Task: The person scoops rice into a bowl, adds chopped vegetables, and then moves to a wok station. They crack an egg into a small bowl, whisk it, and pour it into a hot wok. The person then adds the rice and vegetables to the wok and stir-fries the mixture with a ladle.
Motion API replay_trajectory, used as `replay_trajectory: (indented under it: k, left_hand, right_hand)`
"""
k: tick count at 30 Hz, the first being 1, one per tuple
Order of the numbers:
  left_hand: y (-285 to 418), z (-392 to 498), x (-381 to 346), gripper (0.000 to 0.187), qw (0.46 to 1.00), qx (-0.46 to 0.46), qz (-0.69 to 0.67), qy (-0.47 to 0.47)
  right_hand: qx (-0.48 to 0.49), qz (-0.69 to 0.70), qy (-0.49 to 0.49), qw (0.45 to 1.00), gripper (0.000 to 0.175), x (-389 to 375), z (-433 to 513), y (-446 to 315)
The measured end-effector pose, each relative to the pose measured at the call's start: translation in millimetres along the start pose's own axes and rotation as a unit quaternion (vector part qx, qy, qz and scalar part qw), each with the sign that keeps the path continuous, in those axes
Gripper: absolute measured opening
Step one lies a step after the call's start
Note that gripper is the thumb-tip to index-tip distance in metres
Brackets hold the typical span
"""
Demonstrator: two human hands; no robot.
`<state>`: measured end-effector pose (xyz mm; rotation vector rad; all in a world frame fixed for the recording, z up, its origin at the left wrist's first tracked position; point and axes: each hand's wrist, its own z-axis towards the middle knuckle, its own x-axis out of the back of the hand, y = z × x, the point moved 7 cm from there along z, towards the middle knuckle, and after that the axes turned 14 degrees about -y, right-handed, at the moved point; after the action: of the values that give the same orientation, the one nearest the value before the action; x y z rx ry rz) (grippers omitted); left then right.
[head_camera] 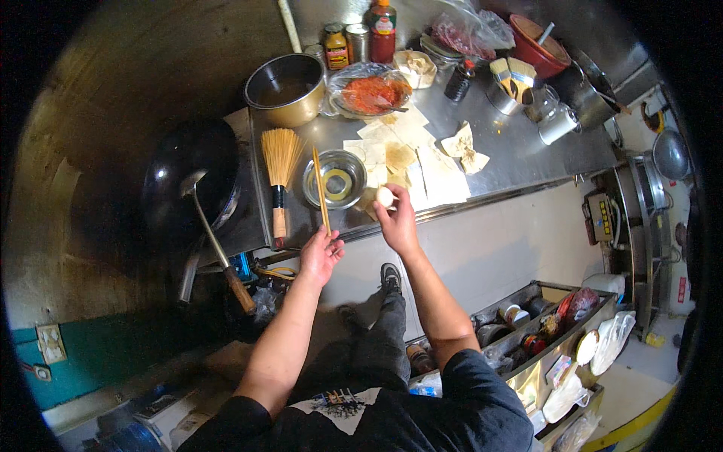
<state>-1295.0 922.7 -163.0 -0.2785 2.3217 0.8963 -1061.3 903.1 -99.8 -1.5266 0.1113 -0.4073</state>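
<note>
My left hand [321, 254] grips the lower ends of a pair of chopsticks [322, 195], which slant up across the left side of a steel bowl. That steel bowl [356, 164] sits on the counter with a little pale yellow liquid in it. To its right, my right hand [398, 217] holds a small round white thing, perhaps an egg [385, 197], between thumb and fingers. Paper sheets [440, 175], some stained, lie flat just beyond that hand. A bamboo whisk brush [279, 164] with a wooden handle rests left of the bowl.
A dark wok [197, 147] with a long-handled ladle [217, 246] stands at left. Behind the bowl are a deep pot [291, 107] and a plate of red food [373, 95]. Crumpled paper [466, 148], a dark bottle [460, 82] and a can of brushes [510, 96] stand or lie rightward.
</note>
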Motion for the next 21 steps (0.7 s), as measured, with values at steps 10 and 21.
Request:
replay_trajectory:
  k: [10, 21]
  left_hand:
    - [-60.0, -126.7, 119.7, 0.036, 0.99, 0.1, 0.094, 0.025]
    - [-261.7, -462.2, 460.9, 0.023, 0.919, 0.037, -0.247, 0.304]
  right_hand:
    - [0.048, -0.368, -0.311, 0.875, 0.051, -103.0, 139.5, -42.6]
    - [0.126, -0.47, -0.373, 0.79, 0.048, -117.6, 144.3, -4.4]
